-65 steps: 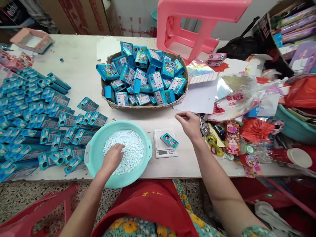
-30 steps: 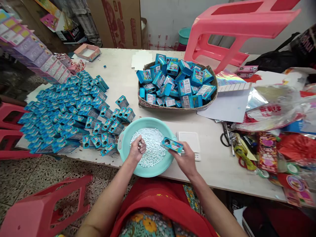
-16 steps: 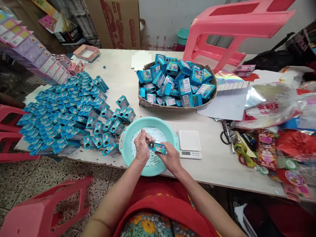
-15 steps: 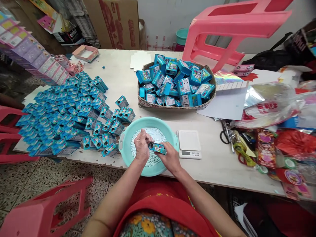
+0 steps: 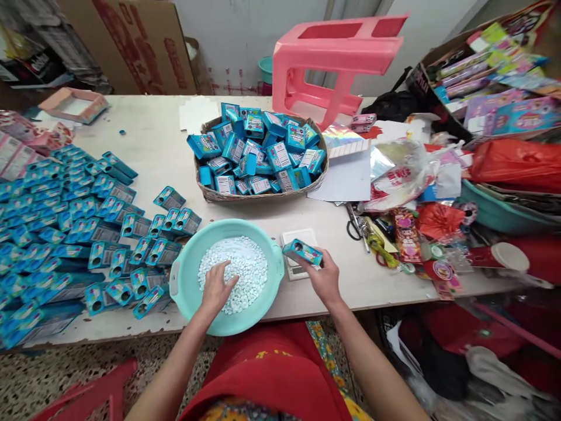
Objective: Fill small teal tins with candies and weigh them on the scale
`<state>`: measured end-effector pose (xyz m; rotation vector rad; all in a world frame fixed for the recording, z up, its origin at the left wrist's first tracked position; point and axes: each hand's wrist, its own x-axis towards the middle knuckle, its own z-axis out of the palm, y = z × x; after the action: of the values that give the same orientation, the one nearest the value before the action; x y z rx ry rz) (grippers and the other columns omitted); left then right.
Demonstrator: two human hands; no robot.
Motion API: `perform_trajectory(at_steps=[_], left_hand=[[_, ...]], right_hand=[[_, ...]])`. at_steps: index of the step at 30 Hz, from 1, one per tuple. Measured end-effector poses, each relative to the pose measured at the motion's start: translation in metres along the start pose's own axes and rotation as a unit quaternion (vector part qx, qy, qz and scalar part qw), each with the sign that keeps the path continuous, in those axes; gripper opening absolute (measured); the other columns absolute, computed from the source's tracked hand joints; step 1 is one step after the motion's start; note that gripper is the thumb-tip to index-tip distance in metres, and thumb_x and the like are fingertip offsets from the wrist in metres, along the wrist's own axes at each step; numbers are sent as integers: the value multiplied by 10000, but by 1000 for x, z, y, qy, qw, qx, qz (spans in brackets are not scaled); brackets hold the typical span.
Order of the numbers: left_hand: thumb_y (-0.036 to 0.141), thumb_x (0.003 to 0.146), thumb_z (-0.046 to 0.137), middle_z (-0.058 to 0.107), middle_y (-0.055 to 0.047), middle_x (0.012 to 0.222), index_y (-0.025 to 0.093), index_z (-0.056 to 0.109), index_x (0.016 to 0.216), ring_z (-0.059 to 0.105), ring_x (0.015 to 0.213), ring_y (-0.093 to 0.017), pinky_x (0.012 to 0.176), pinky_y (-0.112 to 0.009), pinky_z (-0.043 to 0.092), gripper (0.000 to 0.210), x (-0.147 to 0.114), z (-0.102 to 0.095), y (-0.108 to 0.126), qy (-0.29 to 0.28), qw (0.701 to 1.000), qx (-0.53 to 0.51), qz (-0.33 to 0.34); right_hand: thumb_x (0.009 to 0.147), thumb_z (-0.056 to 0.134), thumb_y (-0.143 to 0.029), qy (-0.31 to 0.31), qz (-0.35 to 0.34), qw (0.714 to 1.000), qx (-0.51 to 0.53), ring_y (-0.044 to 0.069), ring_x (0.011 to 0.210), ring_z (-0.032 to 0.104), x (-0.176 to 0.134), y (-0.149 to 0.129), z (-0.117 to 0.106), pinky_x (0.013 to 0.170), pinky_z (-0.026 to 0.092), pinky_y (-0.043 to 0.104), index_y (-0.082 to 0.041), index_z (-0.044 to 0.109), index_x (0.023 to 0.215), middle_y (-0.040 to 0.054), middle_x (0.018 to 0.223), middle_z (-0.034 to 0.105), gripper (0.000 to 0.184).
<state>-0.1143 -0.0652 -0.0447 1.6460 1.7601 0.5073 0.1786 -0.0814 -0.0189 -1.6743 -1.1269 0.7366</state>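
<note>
This looks like scooping: your left hand (image 5: 214, 289), fingers apart, needs to curl round small pale pellets (image 5: 250, 272) in the round turquoise plastic basin (image 5: 188, 272); right of it, your right hand (image 5: 325, 280) clamps an oblong blue box (image 5: 303, 252).

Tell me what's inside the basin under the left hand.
Small pale pellets lie in the basin. The left hand hides some; the basin's bottom beneath them can't be seen.

A pink stool (image 5: 335, 54) rests right of a brown cardboard box (image 5: 135, 49), with scissors (image 5: 352, 220) near crumpled red plastic (image 5: 439, 221).
</note>
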Motion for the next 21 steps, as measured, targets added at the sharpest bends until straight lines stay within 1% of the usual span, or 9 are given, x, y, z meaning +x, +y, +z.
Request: perform_trajectory(at_steps=[2, 5, 7, 9, 11, 12, 16, 18, 21], left_hand=[[411, 807, 536, 557, -111, 1206, 192, 541, 1158, 472, 1175, -274, 1032, -444, 337, 413, -1, 7, -6, -20, 1000, 23, 3], [450, 843, 469, 579, -95, 1175, 193, 569, 1098, 521, 1131, -254, 991, -397, 393, 376, 0, 11, 3, -54, 998, 7, 8], [464, 841, 461, 598, -86, 1147, 198, 590, 1051, 548, 1098, -252, 962, -385, 419, 363, 2, 9, 10, -76, 997, 2, 10], [469, 838, 458, 603, -85, 1146, 200, 598, 1040, 560, 1080, -257, 940, -388, 433, 365, 3, 7, 12, -79, 997, 7, 6], [478, 840, 449, 599, -89, 1158, 201, 599, 1042, 567, 1070, -261, 915, -391, 446, 374, 2, 4, 9, -70, 997, 15, -3], [487, 842, 444, 595, -92, 1164, 202, 590, 1062, 572, 1061, -263, 894, -391, 454, 390, 1, 2, 7, -64, 998, 17, -10], [520, 839, 451, 567, -114, 1206, 210, 443, 1271, 588, 1032, -274, 816, -400, 478, 531, 0, -4, 1, -45, 998, 20, -41], [492, 839, 469, 541, -128, 1246, 209, 380, 1323, 582, 1046, -281, 842, -417, 471, 568, 4, -8, 6, -36, 999, 29, -27], [431, 846, 478, 512, -142, 1284, 194, 384, 1324, 565, 1076, -286, 906, -433, 446, 541, 17, -12, 23, -22, 999, 43, 21]], right_hand=[[680, 732, -455, 17, 4, 1000, -17, 190, 808, 590, 20, 25, -7, 752, 479, 330, -182, 598, 1002, 31, 895, 642, 442], [666, 725, -477, 5, 0, 999, -32, 201, 843, 586, 41, 52, -6, 788, 480, 355, -169, 607, 986, 44, 911, 637, 459], [663, 726, -483, -3, 8, 1000, -18, 215, 923, 583, 45, 61, -5, 840, 481, 378, -166, 584, 1060, 69, 1004, 629, 527], [655, 738, -473, 4, 1, 1000, -15, 233, 1080, 537, 38, 64, -9, 932, 453, 406, -176, 522, 1189, 100, 1167, 576, 648], [671, 732, -463, 25, 1, 999, -27, 240, 1189, 469, 22, 67, -20, 993, 416, 429, -189, 456, 1273, 121, 1284, 502, 716], [693, 712, -468, 37, 18, 999, -33, 243, 1193, 466, 11, 70, -28, 987, 422, 437, -186, 446, 1280, 131, 1295, 489, 703], [755, 610, -518, 61, 140, 987, -44, 260, 1080, 548, -52, 89, -61, 886, 493, 446, -153, 509, 1184, 159, 1222, 533, 572], [733, 619, -532, 54, 196, 978, -45, 270, 1044, 576, -88, 98, -74, 877, 501, 441, -146, 543, 1123, 163, 1172, 573, 554], [655, 674, -549, 63, 261, 963, -34, 288, 977, 621, -134, 107, -88, 868, 514, 441, -146, 595, 1023, 158, 1076, 639, 552]])
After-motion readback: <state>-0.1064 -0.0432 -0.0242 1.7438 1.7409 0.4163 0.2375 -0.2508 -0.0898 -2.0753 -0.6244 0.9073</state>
